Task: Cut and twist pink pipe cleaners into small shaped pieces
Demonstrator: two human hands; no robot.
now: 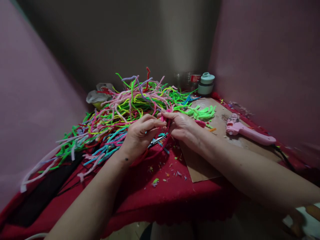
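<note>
Pink and fuzzy, a pipe cleaner is sitting between your two hands, right at the near edge of the big pile of pipe cleaners. Your left hand is curling in, and its thumb and first fingers are pinching together on the pink piece. Your right hand is reaching in from the other side, and its fingertips are closing on the same pink piece, so both hands are meeting in the middle. The pink piece is drooping down under your hands in a red-pink loop over the red cloth.

Small scissors are lying on the cloth just under your left hand, partly hidden by it. Tiny fuzzy scraps are lying on the cloth near you. A sheet of brown cardboard is lying under your right wrist. A pink glue gun is resting on the cardboard, well apart from your hands. A bunch of bright green pieces is lying just past your right hand. A pale green pot is standing in the far corner.
</note>
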